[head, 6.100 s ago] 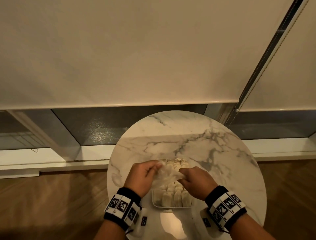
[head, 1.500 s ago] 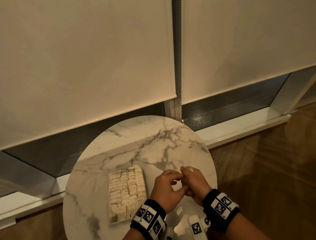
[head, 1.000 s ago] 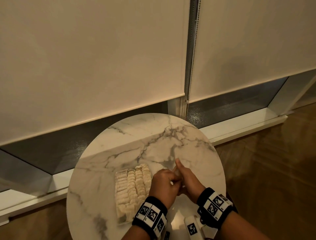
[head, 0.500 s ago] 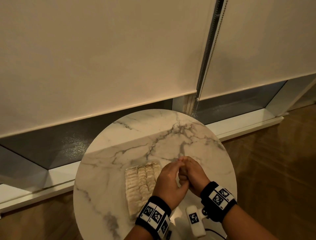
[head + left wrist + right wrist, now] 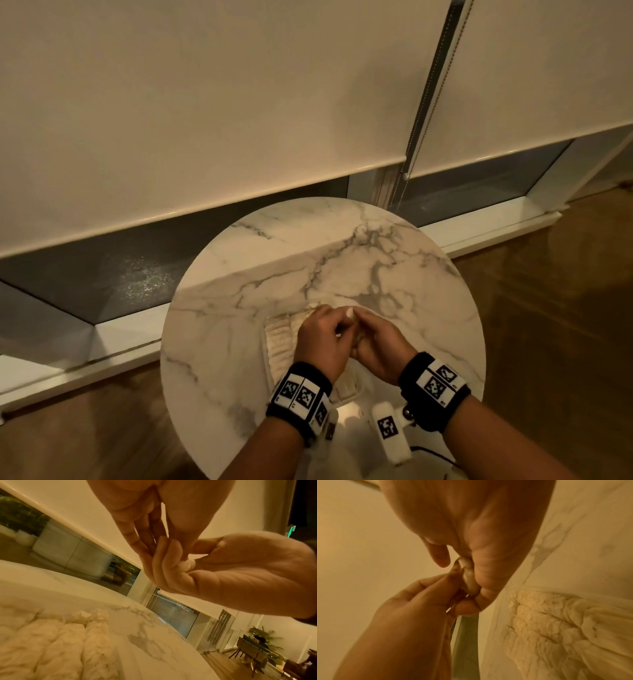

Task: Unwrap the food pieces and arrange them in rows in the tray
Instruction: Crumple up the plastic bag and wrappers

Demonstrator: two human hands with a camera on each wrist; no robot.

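Observation:
A white tray (image 5: 264, 334) with rows of pale food pieces (image 5: 279, 337) sits near the front of the round marble table (image 5: 222, 342); my left forearm hides its right part. Both hands meet just above the tray's far right corner. My left hand (image 5: 334, 325) and right hand (image 5: 366, 329) pinch a small pale crumpled wad between them; it looks like wrap. In the left wrist view the wad (image 5: 187, 565) lies in the curled right hand (image 5: 180, 555), with the left fingers (image 5: 154, 536) pressing down on it. The right wrist view shows the same wad (image 5: 469, 574) above the food pieces (image 5: 547, 622).
A white marker-tagged device (image 5: 390, 431) with a cable lies at the table's near edge. Beyond the table are a window sill (image 5: 120, 346), roller blinds and a bead chain (image 5: 416, 137). Wooden floor (image 5: 548, 308) surrounds the table.
The film I was peeling over the tray six seconds ago is now a small wad in both hands. The joined hands have drifted from right of the tray to over its right side.

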